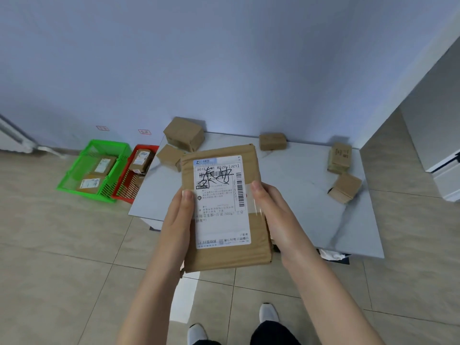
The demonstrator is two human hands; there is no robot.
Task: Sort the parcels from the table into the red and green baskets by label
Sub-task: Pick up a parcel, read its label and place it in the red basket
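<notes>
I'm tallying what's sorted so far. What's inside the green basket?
The green basket holds two brown parcels with white labels up, a far one and a near one. Anything beneath them is hidden.

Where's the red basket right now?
In the head view, the red basket sits on the floor at left, between the green basket and the table's left edge.

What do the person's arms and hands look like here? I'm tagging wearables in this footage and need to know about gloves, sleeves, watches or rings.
Both are bare. The left hand and right hand wear no gloves, and no ring shows on the visible fingers. The forearms are uncovered to the bottom edge of the frame: no sleeves, watch or wristband in view. Fingernails look short and unpainted.
</notes>
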